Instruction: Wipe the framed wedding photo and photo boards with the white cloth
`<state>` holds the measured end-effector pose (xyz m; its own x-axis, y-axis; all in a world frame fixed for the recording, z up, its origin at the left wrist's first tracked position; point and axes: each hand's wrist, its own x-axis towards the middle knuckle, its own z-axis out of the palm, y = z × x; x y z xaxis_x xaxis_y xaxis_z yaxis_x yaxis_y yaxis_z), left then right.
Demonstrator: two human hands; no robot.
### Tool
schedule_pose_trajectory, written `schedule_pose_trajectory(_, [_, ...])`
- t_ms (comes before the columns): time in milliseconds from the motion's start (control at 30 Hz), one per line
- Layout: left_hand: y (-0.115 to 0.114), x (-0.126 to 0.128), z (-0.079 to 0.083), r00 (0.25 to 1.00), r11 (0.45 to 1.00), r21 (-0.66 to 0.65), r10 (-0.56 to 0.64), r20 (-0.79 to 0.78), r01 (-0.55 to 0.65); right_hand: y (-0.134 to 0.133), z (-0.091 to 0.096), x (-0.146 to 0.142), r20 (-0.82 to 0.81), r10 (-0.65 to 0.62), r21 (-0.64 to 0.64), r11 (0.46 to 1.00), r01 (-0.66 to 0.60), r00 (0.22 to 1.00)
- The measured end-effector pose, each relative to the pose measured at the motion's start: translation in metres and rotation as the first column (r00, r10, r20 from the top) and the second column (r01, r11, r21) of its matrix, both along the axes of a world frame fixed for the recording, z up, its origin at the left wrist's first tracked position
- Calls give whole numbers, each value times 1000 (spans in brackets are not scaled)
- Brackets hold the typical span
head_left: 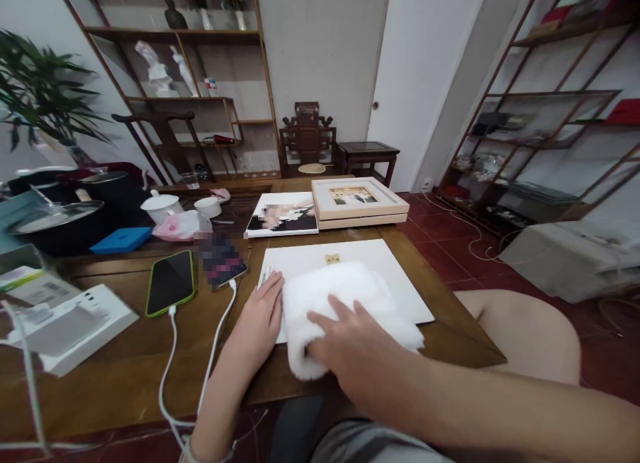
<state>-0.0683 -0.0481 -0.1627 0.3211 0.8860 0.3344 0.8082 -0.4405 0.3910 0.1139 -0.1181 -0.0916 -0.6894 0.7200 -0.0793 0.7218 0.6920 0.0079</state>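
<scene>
A white board (407,296) lies flat on the wooden table in front of me, with small printed marks near its left edge. On it rests a thick, folded, fluffy white cloth (345,280), which hides much of the board. My right hand (345,336) is on the cloth, fingers spread over its top and the thumb side at the near fold. My left hand (263,310) lies on the board's left edge beside the cloth, fingers stretched out and holding nothing. Just beyond the cloth is a small tan piece with dark dots (332,258).
Behind the board are a photo panel (285,213) and a light wood picture frame (363,213). To the left lie a green-edged phone (171,283), another phone (223,263) with a white cable, a white power strip (90,326) and a blue box (121,240). A beige stool (525,330) stands right.
</scene>
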Motion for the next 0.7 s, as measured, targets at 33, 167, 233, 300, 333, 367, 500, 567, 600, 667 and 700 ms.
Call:
schedule_pose_trajectory(33, [0,0,1,1000,1000,0,0,5,0,9,4,-1,-7,-22,-3,1000,22,1000])
schedule_pose_trajectory(167, [-2,1,3,1000,1000,-2,9,9,-9,61,19,-10,35,-152,1,988,152,988])
schedule_pose_trajectory(233, [-3,1,4,1000,1000,-1,16,0,-16,85,22,-19,38,-186,22,982,185,982])
schedule_pose_trajectory(300, [-3,1,4,1000,1000,3,19,-9,-19,103,23,-26,46,-194,35,981,192,980])
schedule_pose_trajectory(333, [-2,1,4,1000,1000,6,20,-12,-20,108,22,-29,51,-194,38,981,192,980])
schedule_pose_trajectory(367, [-2,1,4,1000,1000,9,20,-12,-20,110,21,-31,55,-193,44,981,191,980])
schedule_pose_trajectory(500, [-2,1,3,1000,1000,20,-3,-6,3,88,15,-31,75,-180,73,982,175,981])
schedule_pose_trajectory(567, [-1,0,3,1000,1000,13,-15,-7,15,62,12,-28,105,-148,74,987,141,983])
schedule_pose_trajectory(600, [-1,0,2,1000,1000,8,-14,-7,14,47,11,-26,121,-119,73,991,111,986])
schedule_pose_trajectory(667, [-1,-1,1,1000,1000,-1,-2,-6,2,18,8,-21,147,-45,63,997,36,988])
schedule_pose_trajectory(700, [-1,0,1,1000,1000,-3,6,-5,-6,6,8,-18,154,-8,51,999,0,988])
